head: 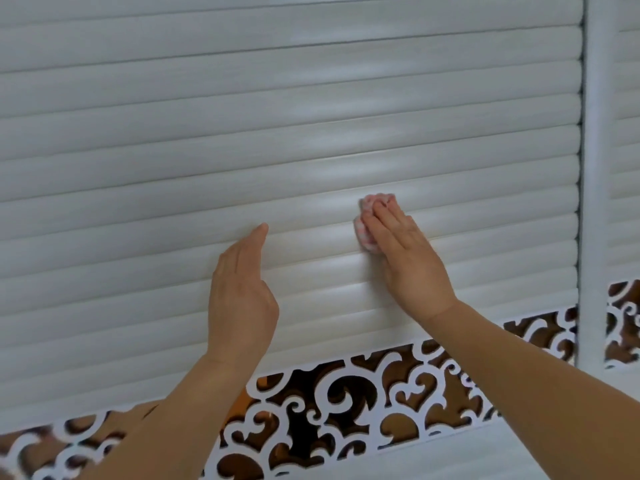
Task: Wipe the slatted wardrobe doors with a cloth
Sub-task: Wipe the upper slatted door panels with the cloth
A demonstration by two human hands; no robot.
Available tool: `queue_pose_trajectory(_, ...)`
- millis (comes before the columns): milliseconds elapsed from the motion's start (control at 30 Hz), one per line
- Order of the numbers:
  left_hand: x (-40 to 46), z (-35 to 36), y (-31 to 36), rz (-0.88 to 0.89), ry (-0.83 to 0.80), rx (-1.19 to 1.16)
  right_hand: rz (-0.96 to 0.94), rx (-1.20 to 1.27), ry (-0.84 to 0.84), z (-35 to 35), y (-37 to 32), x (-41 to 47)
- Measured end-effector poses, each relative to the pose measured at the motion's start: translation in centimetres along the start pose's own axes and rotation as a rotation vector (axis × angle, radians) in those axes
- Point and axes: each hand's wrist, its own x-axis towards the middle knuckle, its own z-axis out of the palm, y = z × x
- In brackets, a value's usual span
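Most of the view is filled by a white slatted wardrobe door [277, 116], its rounded horizontal slats running edge to edge and catching soft glare near the middle. A white vertical frame post [594, 168] closes it off on the right, and beyond that a strip of a second slatted door [627, 98] shows at the frame edge. Below the slats runs a decorative band [363, 393] of white scrollwork cut-outs over a dark, brownish reflective backing, slanting up toward the right.

Two bare forearms reach up from the bottom. The left hand [242, 292] is open and flat, fingers together and pointing upward, its edge resting against the slats with nothing in it. The right hand [405, 258] lies palm-down on the door, fingers extended and pressing a small bunched pink-and-white cloth [367, 220] against the slats; the cloth peeks out above and to the left of the fingertips, just right of the door's centre.
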Motion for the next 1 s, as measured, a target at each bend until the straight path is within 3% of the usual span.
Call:
queue_pose_trajectory(133,-0.5,-0.7,-0.1,-0.085,-0.026,-0.057,0.093,0.057,0.025,2.0,-2.8,0.2)
queue_pose_trajectory(267,-1.5,-0.9,0.2,-0.145,-0.051,-0.106,-0.056,0.046,0.034,3.8,-5.2,-0.5)
queue_pose_trajectory(433,-2.5,-0.3,-0.1,-0.096,-0.098,-0.083,-0.269,-0.020,-0.037,4.8,-7.1,-2.3)
queue_pose_trajectory(633,-2.7,1.2,1.0,0.052,-0.148,-0.011,-0.326,-0.112,-0.046,4.0,-6.0,-2.6)
queue_pose_trajectory(800,-2.3,3.1,2.0,0.154,-0.162,0.024,-0.259,-0.222,0.115,2.1,-3.1,-2.7)
queue_pose_trajectory(1000,-1.9,5.0,3.0,0.189,-0.182,0.119,-0.054,-0.431,0.086,-1.5,2.4,-3.9)
